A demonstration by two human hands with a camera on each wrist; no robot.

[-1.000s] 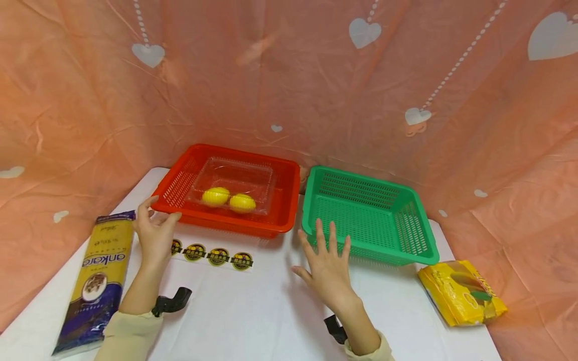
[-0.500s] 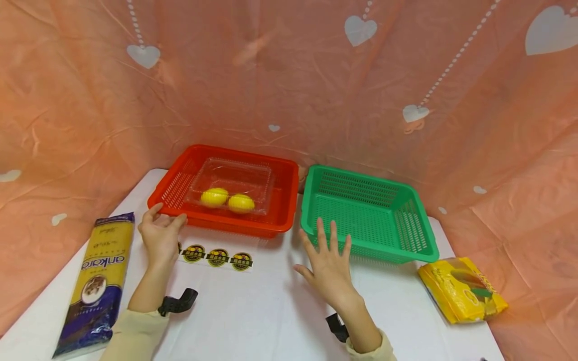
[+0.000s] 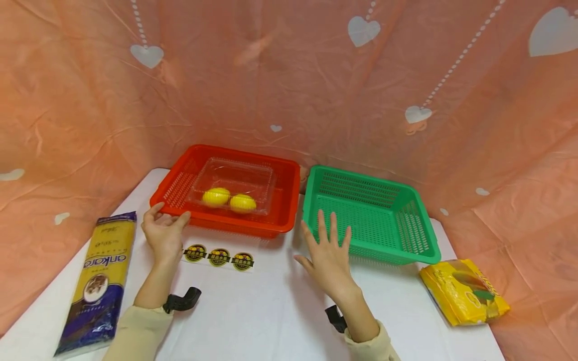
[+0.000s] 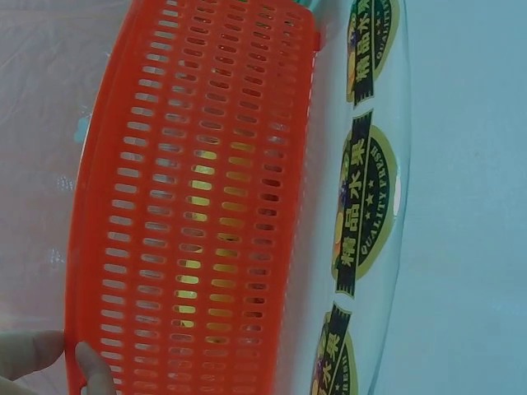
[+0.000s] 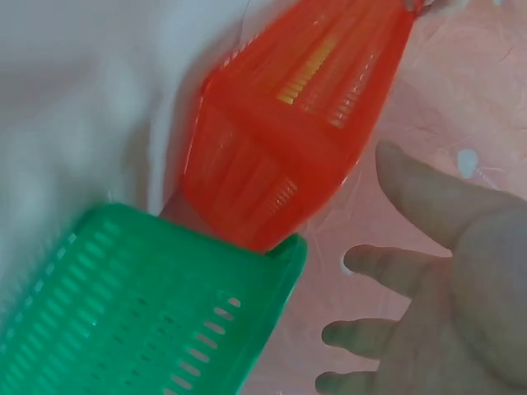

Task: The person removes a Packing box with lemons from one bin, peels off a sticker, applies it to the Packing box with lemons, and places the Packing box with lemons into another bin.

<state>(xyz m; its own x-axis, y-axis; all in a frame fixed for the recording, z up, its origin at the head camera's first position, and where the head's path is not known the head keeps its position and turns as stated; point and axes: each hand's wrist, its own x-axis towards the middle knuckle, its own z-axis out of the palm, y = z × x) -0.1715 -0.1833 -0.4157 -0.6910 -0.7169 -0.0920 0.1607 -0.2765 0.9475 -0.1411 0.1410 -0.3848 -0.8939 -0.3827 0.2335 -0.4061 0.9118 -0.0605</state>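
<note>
My left hand point(image 3: 163, 235) is at the near left corner of the red plastic basket point(image 3: 235, 226), pinching its rim between thumb and finger. From the left wrist view, the thumb point(image 4: 97, 374) lies against the slotted wall. Inside the basket sits a clear plastic box point(image 3: 239, 173) with two yellow lemon-like fruits point(image 3: 215, 196) in it. Fingers spread and straight, my right hand point(image 3: 329, 263) is held before the near left corner of the green basket point(image 3: 361, 215). It holds nothing, and in the right wrist view its fingers point toward the gap between the baskets.
At the left lies a yellow and blue pack of Ankara spaghetti point(image 3: 97, 281). A yellow packet point(image 3: 465, 291) rests right of the green basket. Round black-and-gold labels point(image 3: 219, 256) lie in front of the red basket on the white table point(image 3: 253, 316). A pink curtain point(image 3: 271, 75) hangs behind.
My left hand has shifted slightly right along the red basket's near rim, covering more of the leftmost label. The right hand has barely moved, and both baskets stay in place.
</note>
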